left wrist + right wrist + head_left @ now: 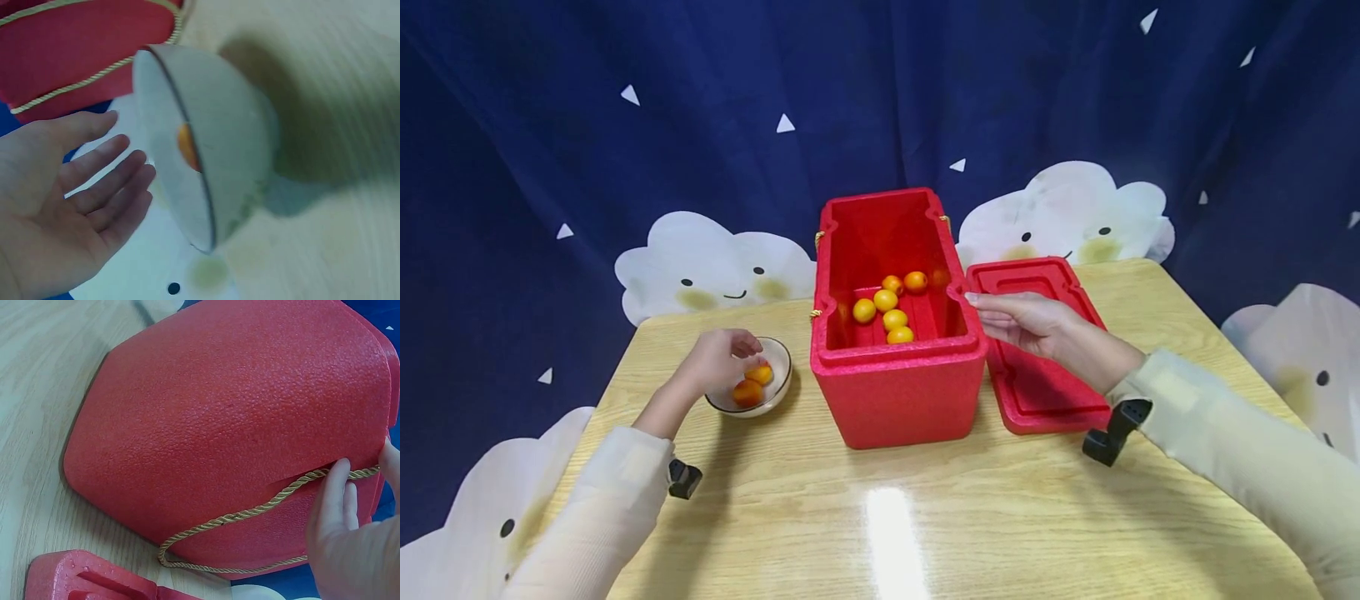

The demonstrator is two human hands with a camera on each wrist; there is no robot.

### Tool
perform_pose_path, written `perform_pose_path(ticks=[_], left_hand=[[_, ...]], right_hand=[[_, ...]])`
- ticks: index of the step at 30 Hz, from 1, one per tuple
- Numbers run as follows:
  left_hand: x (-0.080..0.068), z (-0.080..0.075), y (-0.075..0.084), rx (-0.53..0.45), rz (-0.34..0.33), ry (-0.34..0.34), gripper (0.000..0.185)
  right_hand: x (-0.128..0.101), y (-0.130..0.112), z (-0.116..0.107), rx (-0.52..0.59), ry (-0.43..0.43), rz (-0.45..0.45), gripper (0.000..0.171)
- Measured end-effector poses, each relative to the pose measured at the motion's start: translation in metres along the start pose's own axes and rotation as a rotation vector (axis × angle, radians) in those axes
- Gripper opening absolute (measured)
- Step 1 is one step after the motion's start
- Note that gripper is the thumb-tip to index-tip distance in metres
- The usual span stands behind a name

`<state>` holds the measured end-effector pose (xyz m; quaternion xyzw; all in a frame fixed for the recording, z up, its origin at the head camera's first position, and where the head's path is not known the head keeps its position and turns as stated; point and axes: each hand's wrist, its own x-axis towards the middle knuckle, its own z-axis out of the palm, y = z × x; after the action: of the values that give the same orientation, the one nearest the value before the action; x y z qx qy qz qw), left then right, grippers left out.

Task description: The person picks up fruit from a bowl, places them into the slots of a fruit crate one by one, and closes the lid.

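On the bench (pixel 925 517) in front of me, the red foam box (pixel 895 367) stands open, its lid (pixel 1037 392) lying flat just to the right and touching the box's side. Inside the box I count five small orange fruits (pixel 889 307) resting on the floor of it, with perhaps one more against the far right wall, though that may be only a reflection. So most of the moving looks done, by my reckoning.

What is left sits in the white bowl (pixel 778 387) to the left of the box: two fruits in the bowl (pixel 752 385), as far as the head view shows.

My left hand (pixel 722 358) hangs over the bowl, the grip open and relaxed, fingers loosely bent near the fruit; the wrist view shows the palm bare, with nothing in it. My right hand (pixel 1026 321) reaches flat toward the box's right rim, above the lid, fingers straight and holding nothing. In the right wrist view the fingertips (pixel 337 481) lie close to the gold cord (pixel 250 515) on the box's outer wall.
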<state>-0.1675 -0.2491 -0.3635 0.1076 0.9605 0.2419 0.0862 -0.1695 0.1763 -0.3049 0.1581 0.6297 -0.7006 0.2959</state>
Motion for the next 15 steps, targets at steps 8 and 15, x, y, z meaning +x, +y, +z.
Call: perform_pose_path(ticks=[8,15], left_hand=[[-0.005,0.012,-0.020,0.134,0.054,-0.110,0.024],[-0.004,0.023,-0.026,0.173,0.125,-0.079,0.025]], right_hand=[[-0.001,-0.003,0.003,-0.010,-0.008,-0.002,0.075],[-0.002,0.001,0.001,0.011,-0.015,-0.021,0.022]])
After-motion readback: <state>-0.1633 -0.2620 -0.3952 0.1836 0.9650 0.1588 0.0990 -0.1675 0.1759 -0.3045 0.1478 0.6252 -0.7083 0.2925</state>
